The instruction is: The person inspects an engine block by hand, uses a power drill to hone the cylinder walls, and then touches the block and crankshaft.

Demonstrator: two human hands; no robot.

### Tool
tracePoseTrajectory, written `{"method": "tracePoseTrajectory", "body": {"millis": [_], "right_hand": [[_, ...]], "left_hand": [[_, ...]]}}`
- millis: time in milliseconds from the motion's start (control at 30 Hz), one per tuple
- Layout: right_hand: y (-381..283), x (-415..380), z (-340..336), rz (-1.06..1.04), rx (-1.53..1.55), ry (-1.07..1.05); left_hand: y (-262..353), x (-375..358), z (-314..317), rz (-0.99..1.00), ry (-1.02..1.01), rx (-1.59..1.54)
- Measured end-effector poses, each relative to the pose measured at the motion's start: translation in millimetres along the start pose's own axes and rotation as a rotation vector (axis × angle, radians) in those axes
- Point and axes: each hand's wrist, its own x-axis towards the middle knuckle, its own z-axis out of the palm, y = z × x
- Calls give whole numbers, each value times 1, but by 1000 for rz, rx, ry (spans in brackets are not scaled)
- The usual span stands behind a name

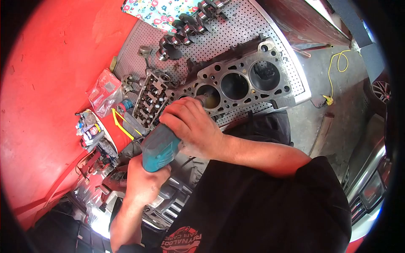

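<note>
A teal and black power tool (160,147) is held in both of my hands. My left hand (144,180) is wrapped around its rear end, and my right hand (192,124) grips the front part from above. The tool points toward an engine block (247,63) lying on a perforated metal table (130,44). Its tip, mostly hidden by my right fingers, is at a cylinder bore (211,98). Two more open bores (234,86) lie farther right. Beside my right hand is a cylinder head (149,99) with valve parts.
A crankshaft (187,30) and a floral cloth (158,12) lie at the table's far side. Pistons with rods (144,52) are near the left edge. Bottles (90,130) and a plastic bag (104,92) stand left. A yellow cord (332,80) and a car (373,189) are at the right.
</note>
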Motion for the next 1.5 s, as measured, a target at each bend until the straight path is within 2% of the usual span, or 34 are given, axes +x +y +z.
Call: {"method": "tracePoseTrajectory", "body": {"millis": [267, 567, 933, 1267, 1500], "right_hand": [[5, -7, 2, 20, -31, -35], [-21, 5, 0, 15, 3, 17], [-15, -5, -3, 103, 2, 14], [-8, -12, -5, 100, -38, -15], [1, -19, -6, 90, -47, -35]], "left_hand": [[-10, 8, 6, -27, -29, 3], [7, -23, 1, -79, 21, -79], [-1, -5, 14, -51, -15, -56], [-2, 7, 24, -35, 7, -29], [0, 15, 32, -97, 0, -34]]}}
